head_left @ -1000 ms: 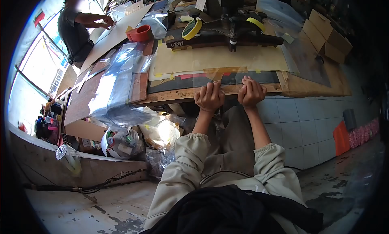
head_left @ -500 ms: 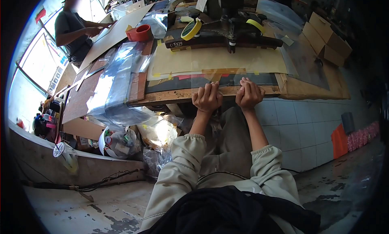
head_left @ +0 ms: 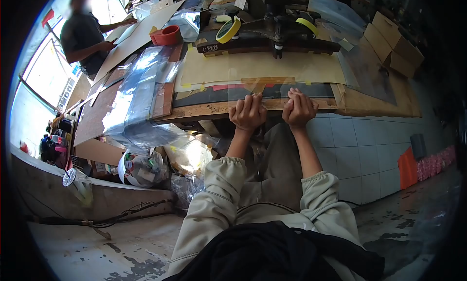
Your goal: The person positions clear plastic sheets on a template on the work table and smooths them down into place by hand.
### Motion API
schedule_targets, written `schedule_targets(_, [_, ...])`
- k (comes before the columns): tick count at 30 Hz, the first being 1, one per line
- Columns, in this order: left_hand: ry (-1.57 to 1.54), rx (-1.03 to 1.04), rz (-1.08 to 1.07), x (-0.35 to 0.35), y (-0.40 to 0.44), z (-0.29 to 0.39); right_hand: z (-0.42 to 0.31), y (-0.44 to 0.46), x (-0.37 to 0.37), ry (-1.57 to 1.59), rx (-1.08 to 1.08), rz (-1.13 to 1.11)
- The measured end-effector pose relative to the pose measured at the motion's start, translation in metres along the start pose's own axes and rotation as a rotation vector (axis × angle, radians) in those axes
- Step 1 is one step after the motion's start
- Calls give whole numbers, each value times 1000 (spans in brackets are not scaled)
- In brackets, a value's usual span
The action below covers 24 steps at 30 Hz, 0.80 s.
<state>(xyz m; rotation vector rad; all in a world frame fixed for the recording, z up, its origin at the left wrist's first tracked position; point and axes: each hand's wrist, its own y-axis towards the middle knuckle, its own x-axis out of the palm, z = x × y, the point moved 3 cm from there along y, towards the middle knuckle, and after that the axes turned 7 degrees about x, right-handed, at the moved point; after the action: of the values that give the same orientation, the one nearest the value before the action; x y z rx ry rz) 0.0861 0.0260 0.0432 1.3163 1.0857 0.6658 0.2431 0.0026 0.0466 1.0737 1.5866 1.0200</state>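
My left hand point(head_left: 247, 113) is closed at the front wooden edge of the work table point(head_left: 204, 111), fingers curled and pressed together. Beside it on the right, my right hand point(head_left: 299, 108) is closed the same way. Both pinch the near corners of a small clear plastic sheet point(head_left: 278, 92), faint against what lies behind it. Beyond the hands a brown tape strip point(head_left: 267, 80) crosses the front of a cream board point(head_left: 214, 69). A dark press bar point(head_left: 262, 47) spans above that board, with a yellow tape roll point(head_left: 228, 30) hanging at its left and another yellow roll point(head_left: 306, 27) at its right.
A red tape dispenser point(head_left: 166, 36) and glossy clear plastic sheeting point(head_left: 138, 94) lie on the left. Further left, a person point(head_left: 85, 38) stands at a large board point(head_left: 141, 38). An open cardboard box point(head_left: 393, 45) sits at the right. Below left is a bag of scraps point(head_left: 146, 169).
My hands stay closed in nearly the same place, the view shifting slightly. The person at the left has straightened a little and moved their hands apart over the board.
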Motion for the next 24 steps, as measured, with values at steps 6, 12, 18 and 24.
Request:
schedule_targets(6, [13,9,-40,0,-3,-1,1,-1,1,-2,0,0])
schedule_targets(12, [19,2,-54,2,-4,-1,1,0,1,-7,1,-1])
schedule_targets(18, [20,2,-58,1,-4,0,1,1,0,-6,2,0])
schedule_targets(24, [7,-2,-71,2,-4,-1,1,2,0,-5,3,-5])
